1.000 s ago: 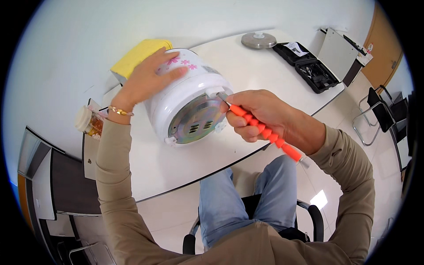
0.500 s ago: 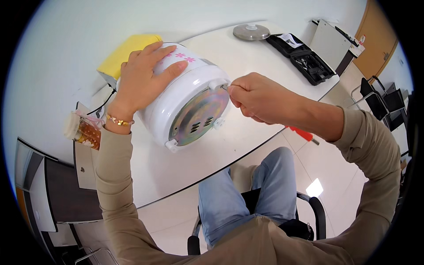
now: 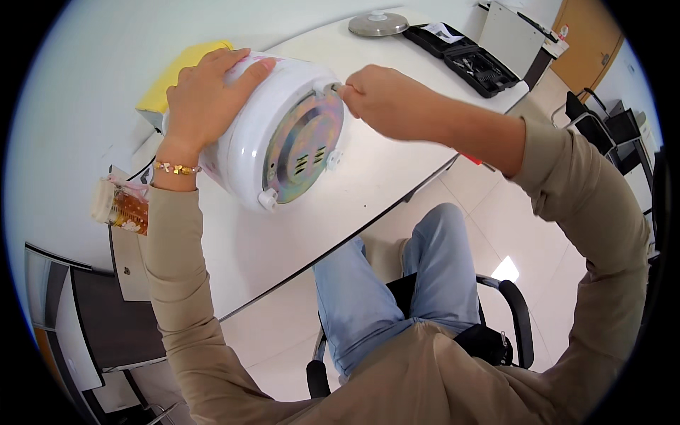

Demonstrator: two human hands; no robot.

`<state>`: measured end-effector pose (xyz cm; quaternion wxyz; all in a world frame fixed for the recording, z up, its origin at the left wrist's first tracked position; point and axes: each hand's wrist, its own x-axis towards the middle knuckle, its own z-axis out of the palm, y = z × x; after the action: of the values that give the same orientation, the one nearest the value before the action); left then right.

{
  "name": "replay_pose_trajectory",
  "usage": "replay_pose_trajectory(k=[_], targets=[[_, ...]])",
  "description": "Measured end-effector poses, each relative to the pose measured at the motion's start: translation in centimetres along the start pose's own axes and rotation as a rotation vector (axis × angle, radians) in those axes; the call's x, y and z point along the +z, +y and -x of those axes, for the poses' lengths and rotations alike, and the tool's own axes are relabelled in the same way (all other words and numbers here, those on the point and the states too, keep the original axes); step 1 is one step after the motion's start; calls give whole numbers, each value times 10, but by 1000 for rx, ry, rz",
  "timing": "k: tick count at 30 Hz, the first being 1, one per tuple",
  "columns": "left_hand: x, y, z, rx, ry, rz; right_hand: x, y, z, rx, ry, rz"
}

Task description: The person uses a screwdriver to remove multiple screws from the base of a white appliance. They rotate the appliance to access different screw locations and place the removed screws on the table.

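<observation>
Jar: the brown jar (image 3: 132, 211) with its pale lid is seen beyond the table's left end, beside the left forearm.
Yellow box: the box (image 3: 170, 74) is partly hidden by the left hand and cooker.
Left hand: the left hand (image 3: 205, 103), fingers spread, is laid flat on the cooker's side.
Cooker: the white cooker (image 3: 244, 142) is tipped on its side on the table, its metal base (image 3: 304, 149) turned toward the right; pink print is partly covered by the hand.
Table: a stretch of white table (image 3: 265, 248) is left between cooker and dark front edge, which is crossed by the right forearm.
Lid: the steel lid (image 3: 379, 25) is set near the far edge.
Right hand: the right hand (image 3: 386, 103) is curled closed at the base's upper foot; an orange tool (image 3: 470, 158) is held, mostly hidden.
Case: the open black case (image 3: 482, 69) is placed near the right end; print on its paper slip (image 3: 442, 32) cannot be read.
</observation>
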<state>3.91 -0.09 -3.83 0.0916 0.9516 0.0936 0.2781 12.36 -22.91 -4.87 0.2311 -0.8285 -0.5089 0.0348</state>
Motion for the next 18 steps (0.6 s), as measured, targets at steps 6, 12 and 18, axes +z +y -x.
replay_pose_trajectory(k=[6,12,18], targets=[[0,-10,3,-34,-12,-1,-25,-24,0,588,-299,-697],[-2,-9,9,-47,-6,-22,-9,-19,-7,295,-226,-194],[-1,-4,9,-66,-5,-14,6,-3,-6,32,-29,229]])
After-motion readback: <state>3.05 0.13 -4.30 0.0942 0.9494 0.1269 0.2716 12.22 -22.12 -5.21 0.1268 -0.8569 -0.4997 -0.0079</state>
